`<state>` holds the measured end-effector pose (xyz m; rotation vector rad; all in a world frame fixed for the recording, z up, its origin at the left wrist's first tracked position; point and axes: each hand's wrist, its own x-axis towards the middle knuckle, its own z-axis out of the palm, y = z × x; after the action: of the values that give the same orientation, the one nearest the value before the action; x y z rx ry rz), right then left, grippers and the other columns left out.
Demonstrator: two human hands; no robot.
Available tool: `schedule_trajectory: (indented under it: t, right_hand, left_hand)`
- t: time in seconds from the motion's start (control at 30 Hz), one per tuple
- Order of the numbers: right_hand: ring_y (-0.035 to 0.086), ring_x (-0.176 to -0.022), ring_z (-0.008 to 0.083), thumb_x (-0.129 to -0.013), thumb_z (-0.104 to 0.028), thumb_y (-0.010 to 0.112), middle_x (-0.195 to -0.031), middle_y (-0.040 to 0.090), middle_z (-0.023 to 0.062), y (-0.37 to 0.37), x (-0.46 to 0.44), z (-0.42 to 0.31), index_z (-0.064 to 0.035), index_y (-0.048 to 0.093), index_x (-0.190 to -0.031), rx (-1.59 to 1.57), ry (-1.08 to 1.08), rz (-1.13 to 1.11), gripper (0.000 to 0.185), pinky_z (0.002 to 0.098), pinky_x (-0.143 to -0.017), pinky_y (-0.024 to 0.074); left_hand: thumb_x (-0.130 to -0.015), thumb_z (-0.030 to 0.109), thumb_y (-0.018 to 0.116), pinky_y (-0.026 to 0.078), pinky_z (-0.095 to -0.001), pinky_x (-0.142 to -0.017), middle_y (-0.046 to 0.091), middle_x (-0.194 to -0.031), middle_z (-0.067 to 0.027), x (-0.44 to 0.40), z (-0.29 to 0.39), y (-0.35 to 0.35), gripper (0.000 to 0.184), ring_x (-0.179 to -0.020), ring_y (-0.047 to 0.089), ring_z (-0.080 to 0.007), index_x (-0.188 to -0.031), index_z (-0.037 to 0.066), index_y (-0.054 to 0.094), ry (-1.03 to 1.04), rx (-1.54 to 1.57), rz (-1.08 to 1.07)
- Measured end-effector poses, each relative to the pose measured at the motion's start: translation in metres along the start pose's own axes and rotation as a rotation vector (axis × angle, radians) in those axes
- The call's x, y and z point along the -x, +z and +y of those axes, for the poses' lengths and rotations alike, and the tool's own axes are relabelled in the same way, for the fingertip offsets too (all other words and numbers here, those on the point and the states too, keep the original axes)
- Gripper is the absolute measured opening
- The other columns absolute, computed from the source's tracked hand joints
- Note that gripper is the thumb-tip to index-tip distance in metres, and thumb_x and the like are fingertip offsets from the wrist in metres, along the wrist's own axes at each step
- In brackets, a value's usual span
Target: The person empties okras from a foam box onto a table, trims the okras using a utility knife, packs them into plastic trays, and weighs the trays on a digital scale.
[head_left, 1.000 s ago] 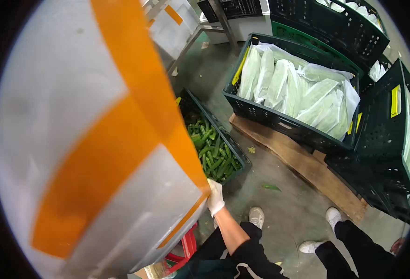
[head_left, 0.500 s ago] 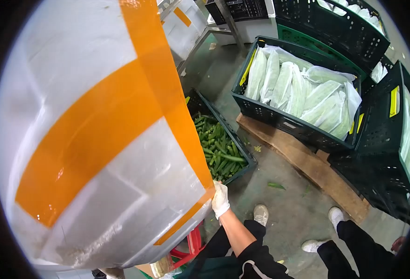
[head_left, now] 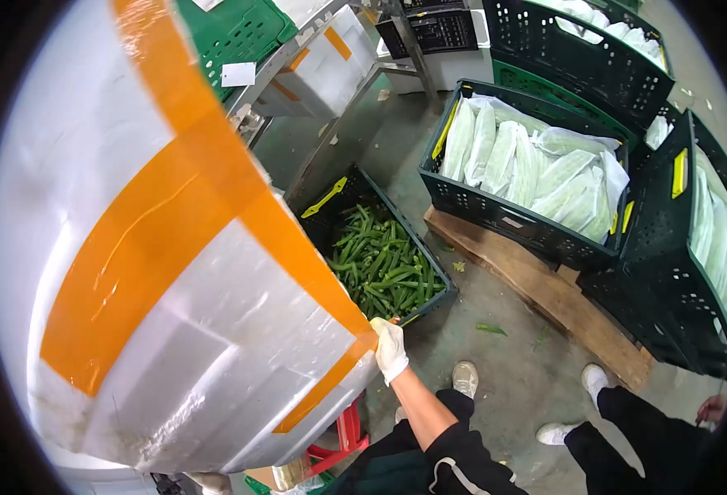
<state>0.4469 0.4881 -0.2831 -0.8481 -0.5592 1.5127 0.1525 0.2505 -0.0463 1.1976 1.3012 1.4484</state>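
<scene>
A large white foam box (head_left: 240, 330) with crossed orange tape fills the left side, tilted and close to the camera. My right hand (head_left: 390, 351), in a white glove, grips the box's right corner with its fingers closed round the edge. Just beyond that hand, a dark crate (head_left: 431, 256) on the floor holds green okra pods (head_left: 384, 260). My left hand cannot be made out; a pale shape (head_left: 211, 483) below the box is too cut off to identify.
A dark crate (head_left: 504, 210) of wrapped pale-green vegetables rests over a wooden board (head_left: 537, 289); more crates stand at the right. Another person's shoes (head_left: 594, 384) are at the lower right. A red plastic piece (head_left: 349, 429) lies under the box. A green crate (head_left: 236, 37) is at the top.
The foam box has shifted left and its upper part has tilted away, showing more of the okra crate and a green crate at the top. My right hand keeps its grip on the corner.
</scene>
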Motion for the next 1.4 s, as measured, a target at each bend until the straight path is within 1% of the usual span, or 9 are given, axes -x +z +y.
schedule_trajectory:
  t: [0.2, 0.3, 0.4, 0.53, 0.73, 0.93, 1.13, 1.27, 1.4]
  right_hand:
    - [0.033, -0.064, 0.0058, -0.087, -0.011, 0.046, -0.063, 0.035, -0.0039, 0.027, 0.048, -0.032, -0.0021, 0.04, -0.064, 0.002, -0.014, 0.029, 0.025, 0.0242, -0.056, 0.0305]
    - [0.041, -0.054, 0.0122, -0.084, -0.011, 0.047, -0.056, 0.042, 0.0043, 0.057, 0.09, -0.062, -0.0017, 0.045, -0.062, 0.248, -0.175, 0.052, 0.023, 0.0285, -0.052, 0.0323]
    - [0.046, -0.048, 0.0291, -0.076, -0.011, 0.052, -0.053, 0.046, 0.0115, 0.083, 0.138, -0.088, -0.0042, 0.05, -0.06, 0.564, -0.493, 0.031, 0.017, 0.0349, -0.048, 0.0349]
    - [0.05, -0.049, 0.0249, -0.072, -0.011, 0.054, -0.054, 0.049, 0.0063, 0.138, 0.194, -0.148, -0.0094, 0.051, -0.059, 0.742, -0.808, -0.167, 0.014, 0.0344, -0.049, 0.0364]
    - [0.058, -0.058, 0.0226, -0.064, -0.045, 0.072, -0.069, 0.06, 0.0044, 0.21, 0.255, -0.202, -0.0085, 0.057, -0.077, 0.837, -0.937, -0.58, 0.041, 0.0311, -0.055, 0.0413]
    - [0.054, -0.081, 0.023, -0.061, -0.034, 0.069, -0.079, 0.052, 0.0067, 0.25, 0.292, -0.168, -0.0069, 0.052, -0.082, 0.924, -0.869, -1.062, 0.038, 0.0368, -0.082, 0.0408]
    - [0.054, -0.079, 0.0227, -0.062, -0.029, 0.063, -0.075, 0.052, 0.0065, 0.271, 0.329, -0.121, -0.0069, 0.053, -0.076, 0.855, -0.97, -1.176, 0.028, 0.0397, -0.096, 0.0353]
    - [0.056, -0.072, 0.0212, -0.069, -0.023, 0.054, -0.065, 0.053, 0.0048, 0.289, 0.359, -0.07, -0.0077, 0.057, -0.07, 0.884, -0.961, -1.244, 0.015, 0.042, -0.1, 0.031]
    - [0.056, -0.067, 0.0192, -0.069, -0.019, 0.052, -0.06, 0.054, 0.0009, 0.31, 0.395, -0.025, -0.0104, 0.059, -0.065, 0.973, -0.971, -1.33, 0.011, 0.0429, -0.102, 0.028]
  left_hand:
    - [-0.09, 0.058, 0.025, 0.025, -0.0437, -0.106, 0.033, -0.139, -0.0083, 0.042, -0.007, -0.057, 0.066, -0.128, 0.03, -0.0279, -0.138, 0.013, 0.028, -0.034, 0.003, 0.117]
    - [-0.088, 0.054, 0.038, 0.037, -0.0424, -0.096, 0.038, -0.13, -0.0108, 0.039, 0.008, -0.052, 0.063, -0.119, 0.039, -0.0269, -0.13, 0.007, 0.035, -0.134, -0.022, 0.377]
    - [-0.091, 0.05, 0.033, 0.036, -0.0406, -0.098, 0.042, -0.128, -0.011, 0.068, 0.016, -0.075, 0.06, -0.116, 0.042, -0.0263, -0.131, 0.006, 0.035, -0.344, 0.107, 0.182]
    - [-0.091, 0.048, 0.037, 0.036, -0.0399, -0.097, 0.042, -0.128, -0.0113, 0.088, 0.042, -0.066, 0.059, -0.115, 0.043, -0.0267, -0.131, 0.005, 0.035, -0.492, 0.106, 0.057]
    - [-0.089, 0.045, 0.043, 0.037, -0.0388, -0.096, 0.043, -0.127, -0.0117, 0.121, 0.091, -0.042, 0.059, -0.113, 0.044, -0.0274, -0.131, 0.005, 0.035, -0.635, 0.053, -0.249]
    - [-0.088, 0.042, 0.05, 0.039, -0.0377, -0.095, 0.044, -0.126, -0.0121, 0.155, 0.13, -0.028, 0.059, -0.112, 0.046, -0.028, -0.13, 0.004, 0.035, -0.657, 0.078, -0.357]
    - [-0.087, 0.039, 0.056, 0.04, -0.0366, -0.094, 0.045, -0.125, -0.0125, 0.218, 0.143, -0.027, 0.06, -0.11, 0.047, -0.0286, -0.13, 0.003, 0.035, -0.665, 0.415, 0.203]
    - [-0.07, 0.06, 0.065, 0.04, -0.041, -0.095, 0.042, -0.122, -0.0159, 0.196, 0.157, -0.026, 0.088, -0.111, 0.045, -0.0305, -0.123, -0.005, 0.036, -0.704, 0.931, 0.857]
    - [-0.068, 0.066, 0.062, 0.042, -0.0393, -0.093, 0.042, -0.124, -0.0171, 0.186, 0.14, -0.045, 0.093, -0.112, 0.046, -0.0291, -0.123, -0.006, 0.036, -0.874, 0.843, 1.171]
